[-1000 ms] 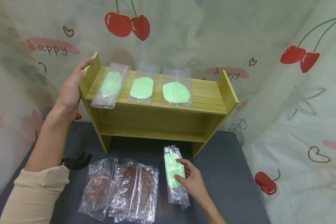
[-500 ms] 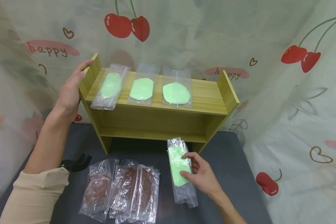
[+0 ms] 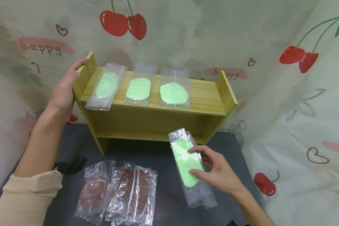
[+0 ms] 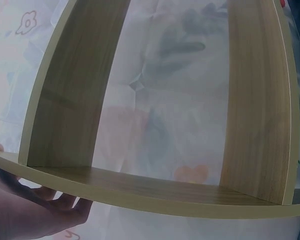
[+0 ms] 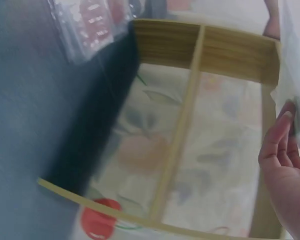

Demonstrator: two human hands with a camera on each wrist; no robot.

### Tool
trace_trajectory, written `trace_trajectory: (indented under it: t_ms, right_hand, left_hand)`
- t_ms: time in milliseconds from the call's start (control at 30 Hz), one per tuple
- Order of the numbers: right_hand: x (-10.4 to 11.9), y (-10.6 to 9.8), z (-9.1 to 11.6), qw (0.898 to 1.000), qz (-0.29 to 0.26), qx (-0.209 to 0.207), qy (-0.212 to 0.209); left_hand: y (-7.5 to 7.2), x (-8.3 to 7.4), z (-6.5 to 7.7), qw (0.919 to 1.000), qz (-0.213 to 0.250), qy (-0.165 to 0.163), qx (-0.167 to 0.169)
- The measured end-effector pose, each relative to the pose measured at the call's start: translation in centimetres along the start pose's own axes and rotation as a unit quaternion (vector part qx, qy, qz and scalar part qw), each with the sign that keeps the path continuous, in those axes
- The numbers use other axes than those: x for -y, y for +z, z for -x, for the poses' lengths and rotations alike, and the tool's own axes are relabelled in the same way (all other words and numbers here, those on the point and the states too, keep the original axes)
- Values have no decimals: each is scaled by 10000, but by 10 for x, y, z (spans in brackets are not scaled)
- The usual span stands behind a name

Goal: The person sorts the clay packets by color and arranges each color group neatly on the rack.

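Observation:
My left hand (image 3: 61,94) grips the left side panel of a small two-tier wooden shelf (image 3: 206,95). In the left wrist view, fingers (image 4: 65,207) of this hand lie along the panel's outer side. My right hand (image 3: 218,171) pinches a clear plastic bag (image 3: 199,194) holding a flat pale green slab (image 3: 186,160), thumb and forefinger on its right side. The bag overlaps the shelf's lower right front in the head view, its upper end tilted left. A second bag edge shows behind it. The right wrist view shows the right hand (image 5: 290,175) beside the shelf, the bag blurred.
Three bagged green slabs, left (image 3: 106,85), middle (image 3: 139,89) and right (image 3: 174,93), lie on the upper board. Several bags of brown slabs (image 3: 130,191) lie on the dark table (image 3: 169,201) at front left. A cherry-printed curtain (image 3: 186,31) hangs behind.
My right hand has lifted the bagged green slab and carried it up and right, nearer the shelf, tilting it further. The left hand keeps its grip on the shelf. The head view has shifted slightly.

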State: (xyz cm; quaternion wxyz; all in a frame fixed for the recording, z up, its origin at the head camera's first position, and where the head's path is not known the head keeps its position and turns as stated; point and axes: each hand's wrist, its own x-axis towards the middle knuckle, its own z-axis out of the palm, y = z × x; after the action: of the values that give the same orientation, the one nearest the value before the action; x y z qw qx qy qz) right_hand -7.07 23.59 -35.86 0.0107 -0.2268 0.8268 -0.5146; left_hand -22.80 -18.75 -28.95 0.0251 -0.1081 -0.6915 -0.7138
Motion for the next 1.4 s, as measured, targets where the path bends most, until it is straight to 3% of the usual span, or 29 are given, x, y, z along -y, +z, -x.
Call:
trace_trajectory:
  t_ms: [367,667,1033,1400]
  right_hand:
    - [32,-23,-8,9992,153,34,-377]
    - [51,-43,-24,9966,-232,42,-793]
    - [64,-70,-56,9974,-83,-720,-44]
    - [77,-83,-87,9903,513,-1196,493]
  left_hand:
    - [-1,-1,1,9997,-231,-60,46]
    - [-2,-2,0,9996,-261,-76,29]
    - [-3,-1,0,10000,-80,8,-34]
    - [-1,-1,0,9989,-462,-46,-29]
